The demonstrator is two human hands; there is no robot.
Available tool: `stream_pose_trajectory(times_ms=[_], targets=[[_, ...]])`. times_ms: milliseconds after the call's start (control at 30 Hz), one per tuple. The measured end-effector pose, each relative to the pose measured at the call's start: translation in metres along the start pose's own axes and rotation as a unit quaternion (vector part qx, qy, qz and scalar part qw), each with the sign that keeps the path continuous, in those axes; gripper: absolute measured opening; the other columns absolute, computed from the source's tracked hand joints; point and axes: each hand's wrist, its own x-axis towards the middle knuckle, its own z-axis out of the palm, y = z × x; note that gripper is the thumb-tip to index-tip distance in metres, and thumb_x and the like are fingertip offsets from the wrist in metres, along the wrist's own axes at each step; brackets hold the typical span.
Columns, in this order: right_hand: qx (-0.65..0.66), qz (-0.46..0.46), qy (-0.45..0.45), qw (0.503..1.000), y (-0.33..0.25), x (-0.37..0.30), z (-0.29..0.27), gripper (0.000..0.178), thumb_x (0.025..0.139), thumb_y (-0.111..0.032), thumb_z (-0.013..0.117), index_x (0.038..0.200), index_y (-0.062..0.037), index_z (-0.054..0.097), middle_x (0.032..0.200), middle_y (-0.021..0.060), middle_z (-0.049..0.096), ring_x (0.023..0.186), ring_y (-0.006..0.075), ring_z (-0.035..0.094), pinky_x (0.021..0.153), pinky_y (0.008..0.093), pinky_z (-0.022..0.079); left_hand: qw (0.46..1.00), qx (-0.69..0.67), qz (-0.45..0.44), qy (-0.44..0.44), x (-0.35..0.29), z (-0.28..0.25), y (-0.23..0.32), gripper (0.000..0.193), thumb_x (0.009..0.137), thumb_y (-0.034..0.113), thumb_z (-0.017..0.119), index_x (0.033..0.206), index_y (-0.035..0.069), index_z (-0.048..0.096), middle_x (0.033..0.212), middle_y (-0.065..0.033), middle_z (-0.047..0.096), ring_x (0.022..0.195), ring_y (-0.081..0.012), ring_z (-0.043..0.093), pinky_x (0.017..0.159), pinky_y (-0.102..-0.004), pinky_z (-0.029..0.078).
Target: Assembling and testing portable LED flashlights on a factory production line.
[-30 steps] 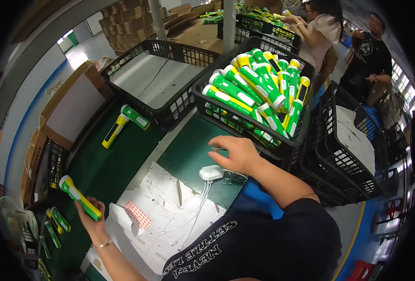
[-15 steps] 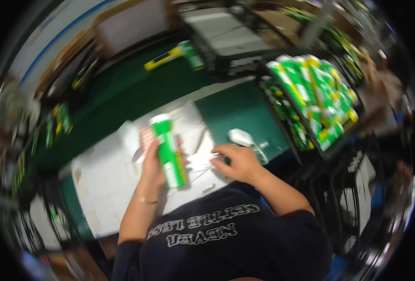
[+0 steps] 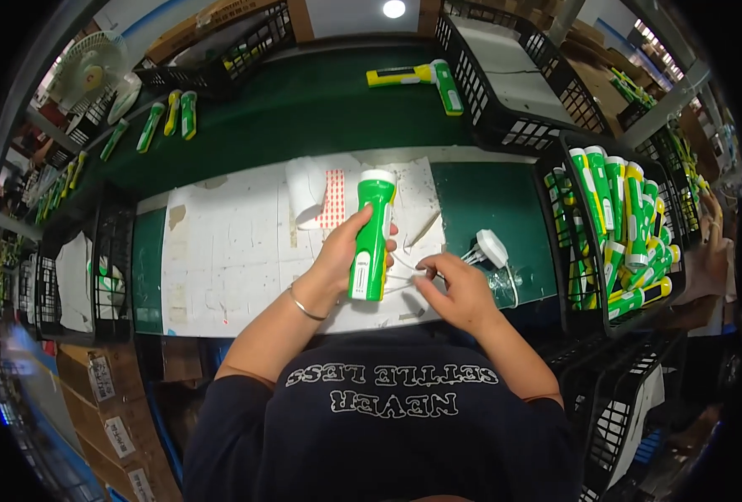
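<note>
A green, white and yellow flashlight is gripped in my left hand, its white head pointing away from me and its tail toward me. It is held over the white-covered work surface. To its right, my right hand is curled, thumb and forefinger pinched at a thin white cable. A white plug adapter with a cord lies just beyond that hand on the green table. Behind the flashlight are a roll of white paper and a red-dotted sticker sheet.
On the right, a black crate is full of similar flashlights. A dark green belt crosses behind, with several flashlights on it. More black crates stand at far right and left. A slim pointed tool lies on the paper.
The whole view has turned and steadied, shifting the table and crates in the picture. The flashlight stays in my left hand, now more upright. My right hand remains beside it, at the cable.
</note>
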Motion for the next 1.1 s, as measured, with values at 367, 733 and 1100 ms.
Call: stream_pose_trajectory(times_ms=[367, 733, 1100], targets=[[-0.223, -0.175, 0.024, 0.959, -0.02, 0.028, 0.015, 0.006, 0.081, -0.015, 0.059, 0.08, -0.0096, 0.058, 0.068, 0.0063, 0.054, 0.055, 0.0252, 0.056, 0.047, 0.0361, 0.044, 0.959, 0.237, 0.155, -0.003, -0.008, 0.015, -0.01, 0.031, 0.097, 0.03, 0.041, 0.116, 0.005, 0.041, 0.1, -0.0099, 0.057, 0.079, -0.0142, 0.057, 0.069, -0.0283, 0.05], [-0.111, -0.337, -0.132, 0.926, -0.03, 0.011, 0.023, 0.021, 0.072, -0.024, 0.066, 0.066, -0.0121, 0.05, 0.064, 0.0034, 0.053, 0.054, 0.0233, 0.056, 0.046, 0.0365, 0.044, 0.972, 0.162, 0.169, -0.003, -0.008, -0.008, 0.007, 0.055, 0.096, 0.052, 0.024, 0.11, 0.005, 0.048, 0.093, -0.0093, 0.057, 0.074, -0.0158, 0.058, 0.063, -0.0288, 0.049], [0.274, 0.049, -0.006, 0.961, -0.014, 0.043, 0.036, 0.043, 0.084, -0.022, 0.065, 0.055, -0.0054, 0.037, 0.05, -0.0033, 0.036, 0.051, 0.0038, 0.033, 0.044, 0.0242, 0.029, 0.989, 0.084, 0.105, -0.054, -0.024, -0.003, 0.005, 0.03, 0.093, 0.027, 0.05, 0.115, 0.008, 0.042, 0.094, -0.0089, 0.057, 0.073, -0.0148, 0.059, 0.06, -0.0278, 0.052]])
